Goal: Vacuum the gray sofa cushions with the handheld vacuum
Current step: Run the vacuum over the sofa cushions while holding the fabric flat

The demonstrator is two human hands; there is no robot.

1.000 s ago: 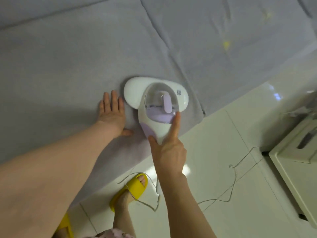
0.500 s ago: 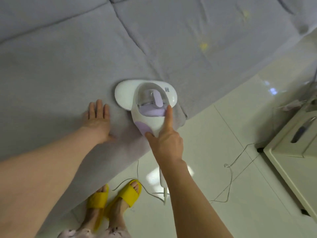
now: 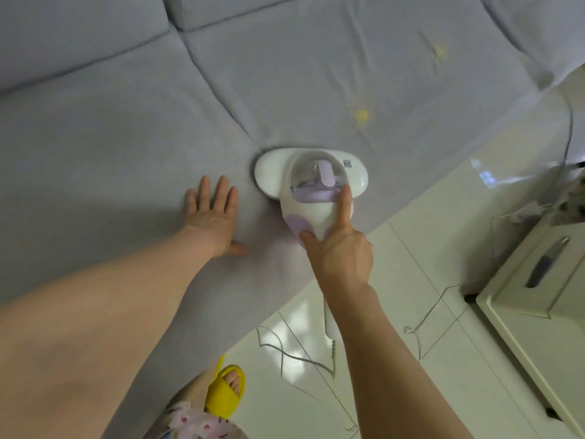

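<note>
A white and lilac handheld vacuum (image 3: 311, 180) lies head-down on the gray sofa seat cushion (image 3: 110, 128), close to the cushion's front edge and just below the seam between two cushions. My right hand (image 3: 340, 248) grips its handle from behind, index finger stretched along the top toward the clear dust cup. My left hand (image 3: 212, 213) rests flat on the cushion to the left of the vacuum, fingers straight, a small gap between it and the vacuum head. The neighbouring gray cushion (image 3: 348, 64) carries two yellow marks (image 3: 361, 115).
The vacuum's cord (image 3: 332, 343) trails from the handle over the glossy white tile floor (image 3: 411, 248). A cream cabinet (image 3: 538, 299) stands at the right. My foot in a yellow slipper (image 3: 226, 391) is by the sofa's front. Back cushions (image 3: 79, 20) run along the top.
The vacuum has slid right along the cushion's front edge toward the seam, my right hand still on its handle. My left hand stays flat on the cushion beside it.
</note>
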